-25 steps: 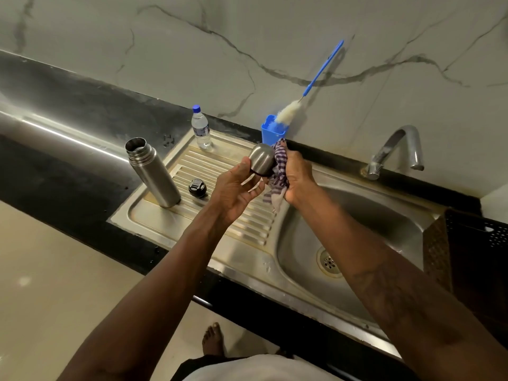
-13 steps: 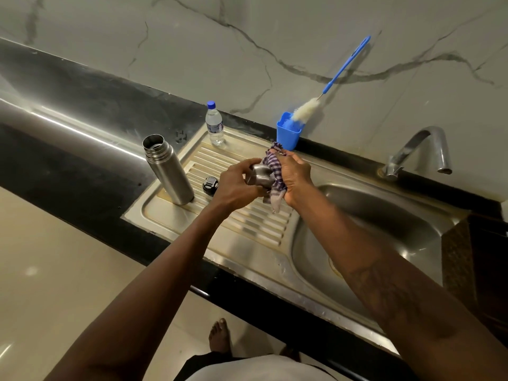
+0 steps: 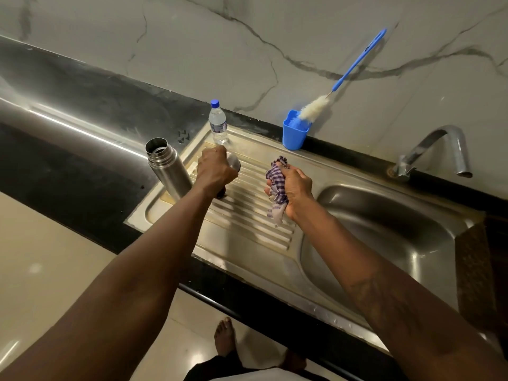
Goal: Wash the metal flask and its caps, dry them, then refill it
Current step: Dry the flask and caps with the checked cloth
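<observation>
The open metal flask (image 3: 167, 166) stands upright at the left end of the ribbed steel drainboard (image 3: 247, 215). Just right of it, my left hand (image 3: 215, 170) grips the steel outer cap (image 3: 234, 163) and holds it low over the drainboard. The small black inner cap (image 3: 221, 191) is mostly hidden under my left wrist. Further right, above the ribs, my right hand (image 3: 291, 189) clutches a bunched purple checked cloth (image 3: 276, 185).
A small plastic water bottle (image 3: 218, 122) stands at the drainboard's back edge. A blue cup (image 3: 295, 130) holds a long bottle brush (image 3: 343, 78). The sink basin (image 3: 384, 237) and tap (image 3: 437, 149) lie to the right, a dark basket (image 3: 478, 270) at the far right.
My hands have parted. The left hand carried the steel cap left and down toward the flask, away from the cloth. The right hand stayed back with the cloth.
</observation>
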Demonstrator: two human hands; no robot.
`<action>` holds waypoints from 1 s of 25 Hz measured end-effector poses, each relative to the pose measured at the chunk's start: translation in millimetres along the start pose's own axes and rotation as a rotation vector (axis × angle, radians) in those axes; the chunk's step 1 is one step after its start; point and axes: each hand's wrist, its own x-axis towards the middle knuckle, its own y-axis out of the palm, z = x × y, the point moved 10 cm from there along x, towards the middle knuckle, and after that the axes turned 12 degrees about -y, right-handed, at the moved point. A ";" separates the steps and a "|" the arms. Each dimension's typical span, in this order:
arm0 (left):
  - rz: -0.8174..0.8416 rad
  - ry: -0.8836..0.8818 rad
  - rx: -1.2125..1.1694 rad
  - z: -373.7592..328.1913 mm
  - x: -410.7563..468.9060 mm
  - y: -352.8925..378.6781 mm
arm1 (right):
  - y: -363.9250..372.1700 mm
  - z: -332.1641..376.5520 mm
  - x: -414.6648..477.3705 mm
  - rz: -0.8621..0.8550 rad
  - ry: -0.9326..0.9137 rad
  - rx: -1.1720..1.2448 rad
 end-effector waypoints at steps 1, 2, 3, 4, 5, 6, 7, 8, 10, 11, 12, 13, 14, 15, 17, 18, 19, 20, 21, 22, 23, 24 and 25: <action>0.005 -0.021 0.051 5.1 5.8 3.9 | -1.1 -1.9 1.0 -0.005 -0.001 0.002; 0.013 -0.045 0.097 10.8 10.7 8.6 | -1.7 -3.5 1.2 -0.006 -0.001 0.003; 0.021 -0.065 0.131 15.8 15.6 12.9 | -1.9 -6.0 2.1 -0.003 0.003 0.002; 0.031 -0.087 0.151 20.4 19.9 17.2 | -2.0 -9.4 3.6 0.003 0.012 0.001; 0.040 -0.103 0.160 23.4 23.4 20.7 | -2.4 -13.8 5.5 0.012 0.024 0.000; 0.045 -0.116 0.165 24.8 27.1 24.5 | -2.0 -17.8 6.7 0.025 0.042 0.006; 0.044 -0.126 0.166 25.6 30.3 26.3 | -1.2 -22.3 7.7 0.034 0.063 0.015; 0.042 -0.132 0.169 25.7 33.7 27.7 | -0.5 -25.8 8.5 0.040 0.085 0.030; 0.039 -0.130 0.173 24.4 40.2 29.9 | -0.2 -28.9 9.7 0.053 0.105 0.060; 0.044 -0.133 0.170 23.4 42.8 30.3 | 0.3 -28.1 9.8 0.062 0.103 0.082; 0.059 -0.138 0.167 23.3 46.2 31.8 | 1.6 -26.6 9.6 0.075 0.101 0.112; 0.078 -0.147 0.165 23.5 48.1 32.6 | 3.3 -25.1 8.7 0.089 0.103 0.148; 0.094 -0.163 0.169 24.5 48.9 33.2 | 6.4 -23.8 7.4 0.110 0.110 0.186; 0.105 -0.176 0.186 25.2 47.4 33.2 | 9.4 -22.4 5.8 0.131 0.119 0.219; 0.087 -0.148 0.255 20.1 43.7 33.5 | 14.6 -19.1 4.1 0.183 0.130 0.271; 0.073 -0.095 0.272 12.0 41.4 35.2 | 16.6 -15.8 2.6 0.216 0.130 0.290; 0.104 -0.015 0.241 -1.3 36.2 39.5 | 18.2 -12.7 0.6 0.251 0.133 0.310; 0.209 0.076 0.135 -19.4 26.6 46.4 | 19.7 -10.0 -1.8 0.290 0.141 0.332; 0.379 0.141 -0.018 -39.7 11.2 54.4 | 20.3 -7.0 -5.0 0.334 0.150 0.343; 0.580 0.156 -0.188 -59.3 -9.7 63.3 | 19.2 -4.0 -7.9 0.382 0.159 0.346; 0.760 0.125 -0.326 -76.1 -33.3 69.0 | 16.2 0.7 -12.8 0.430 0.167 0.341; 0.870 0.101 -0.419 -90.6 -52.6 71.3 | 13.0 4.9 -16.6 0.479 0.177 0.338; 0.904 0.108 -0.449 -102.8 -66.0 71.3 | 9.0 10.1 -21.3 0.517 0.185 0.332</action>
